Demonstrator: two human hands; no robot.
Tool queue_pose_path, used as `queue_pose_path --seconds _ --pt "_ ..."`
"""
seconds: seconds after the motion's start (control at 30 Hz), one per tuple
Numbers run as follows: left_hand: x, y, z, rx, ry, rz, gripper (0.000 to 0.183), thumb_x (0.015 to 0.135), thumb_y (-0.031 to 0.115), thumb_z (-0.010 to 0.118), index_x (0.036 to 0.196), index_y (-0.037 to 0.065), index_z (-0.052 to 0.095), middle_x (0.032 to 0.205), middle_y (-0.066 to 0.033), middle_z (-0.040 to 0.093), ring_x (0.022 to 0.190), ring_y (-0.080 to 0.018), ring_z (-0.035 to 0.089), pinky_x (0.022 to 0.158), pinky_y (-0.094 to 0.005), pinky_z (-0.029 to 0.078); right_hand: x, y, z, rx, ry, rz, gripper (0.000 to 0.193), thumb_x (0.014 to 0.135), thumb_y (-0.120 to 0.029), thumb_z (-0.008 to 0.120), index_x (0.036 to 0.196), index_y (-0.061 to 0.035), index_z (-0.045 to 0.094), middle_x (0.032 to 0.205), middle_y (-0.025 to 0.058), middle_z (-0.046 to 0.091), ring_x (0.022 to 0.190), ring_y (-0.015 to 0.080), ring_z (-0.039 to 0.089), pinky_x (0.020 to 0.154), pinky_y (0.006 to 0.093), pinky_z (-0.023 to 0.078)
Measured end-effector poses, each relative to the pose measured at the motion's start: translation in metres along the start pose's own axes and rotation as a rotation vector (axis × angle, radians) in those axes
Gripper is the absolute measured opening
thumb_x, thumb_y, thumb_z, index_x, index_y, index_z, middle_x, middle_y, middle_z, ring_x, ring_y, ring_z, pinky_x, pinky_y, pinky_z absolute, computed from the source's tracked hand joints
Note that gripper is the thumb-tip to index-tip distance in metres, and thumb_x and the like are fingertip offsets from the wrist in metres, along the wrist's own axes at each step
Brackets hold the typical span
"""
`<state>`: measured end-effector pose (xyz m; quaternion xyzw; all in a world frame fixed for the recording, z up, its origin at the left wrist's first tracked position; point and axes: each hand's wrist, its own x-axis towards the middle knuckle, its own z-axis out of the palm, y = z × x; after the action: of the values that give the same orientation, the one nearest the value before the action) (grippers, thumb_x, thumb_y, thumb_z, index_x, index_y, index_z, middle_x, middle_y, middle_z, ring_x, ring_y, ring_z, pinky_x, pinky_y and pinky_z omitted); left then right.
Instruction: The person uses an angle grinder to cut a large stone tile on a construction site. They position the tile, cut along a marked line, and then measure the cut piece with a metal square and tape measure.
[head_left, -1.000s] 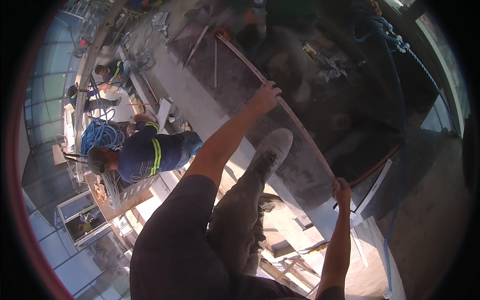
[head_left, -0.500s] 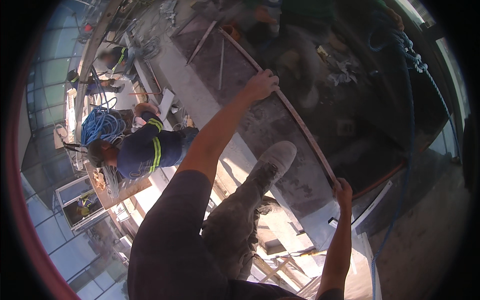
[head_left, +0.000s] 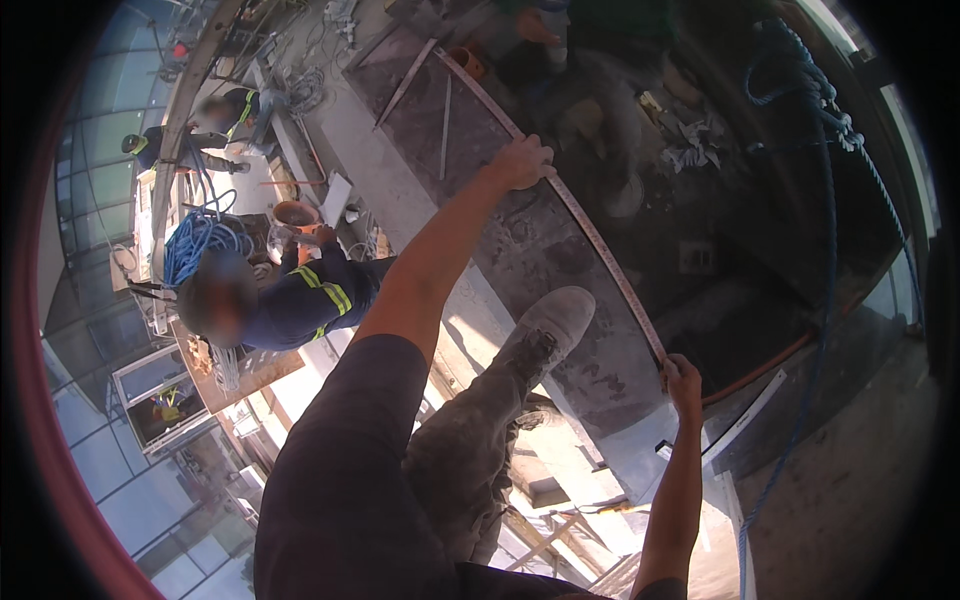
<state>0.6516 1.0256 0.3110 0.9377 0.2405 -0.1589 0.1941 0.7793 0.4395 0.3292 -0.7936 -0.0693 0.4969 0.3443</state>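
Observation:
A long, narrow, straight bar (head_left: 598, 230), pale and reddish, runs slantwise along the edge of a dusty brown ledge (head_left: 590, 370). My left hand (head_left: 522, 163) is closed over its middle stretch, knuckles up. At the near right end of the bar, my right hand (head_left: 683, 382) grips with curled fingers. Between my hands and closer to me, my grey, dust-covered boot (head_left: 560, 318) rests on the ledge. Two thinner strips, one of them a light strip (head_left: 445, 128), lie on the ledge's far part.
Beyond the bar opens a dark recess (head_left: 690, 255) with crumpled scraps (head_left: 692, 150). A blue rope (head_left: 828, 230) hangs at right. To the left, a person in a dark reflective-striped top (head_left: 310, 305) works beside an orange bucket (head_left: 297, 215) and coiled blue rope (head_left: 195, 245). Other people stand farther off.
The bar's near end and my right hand have shifted slightly left. My left hand has barely moved. The person at left has changed posture, and the orange bucket shows more fully.

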Motion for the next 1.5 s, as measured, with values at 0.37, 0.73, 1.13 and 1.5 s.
queue_pose_path --seconds 0.37,0.73,1.13,1.5 --pt "-0.009 0.001 -0.005 -0.080 0.025 -0.030 0.037 0.103 0.039 0.073 0.127 0.010 0.073 0.138 -0.0179 0.061 0.138 -0.0416 0.053 0.118 -0.0511 0.046 0.001 0.000 0.006 -0.014 0.033 -0.027 0.021 0.106 -0.014 0.065 0.108 0.0021 0.077 0.074 0.0046 0.067 0.061 0.0117 0.063 0.055 0.0326 0.050" --pt "0.011 -0.013 -0.038 -1.074 0.627 -0.515 0.038 0.102 0.013 0.067 0.138 0.003 0.063 0.118 -0.0204 0.071 0.104 -0.0387 0.073 0.099 -0.0504 0.060 -0.020 -0.004 0.001 -0.009 0.166 -0.009 0.024 0.107 -0.016 0.064 0.116 0.0019 0.078 0.079 0.0050 0.066 0.061 0.0113 0.062 0.055 0.0322 0.049" --pt "0.011 -0.057 -0.204 -1.015 0.790 -0.311 0.062 0.096 0.003 0.067 0.157 0.010 0.057 0.103 -0.0179 0.075 0.087 -0.0226 0.076 0.072 -0.0362 0.063 -0.041 0.005 0.017 -0.103 0.209 -0.064 0.025 0.109 -0.017 0.064 0.117 0.0020 0.078 0.085 0.0070 0.067 0.066 0.0132 0.064 0.060 0.0354 0.049" --pt "-0.153 0.020 0.053 -0.426 0.353 -0.372 0.073 0.093 0.026 0.079 0.156 0.000 0.052 0.162 -0.0295 0.046 0.152 -0.0473 0.043 0.124 -0.0538 0.039 -0.057 0.011 0.003 0.029 0.154 -0.065 0.019 0.109 -0.012 0.065 0.116 0.0026 0.076 0.080 0.0030 0.063 0.060 0.0087 0.059 0.051 0.0300 0.044"
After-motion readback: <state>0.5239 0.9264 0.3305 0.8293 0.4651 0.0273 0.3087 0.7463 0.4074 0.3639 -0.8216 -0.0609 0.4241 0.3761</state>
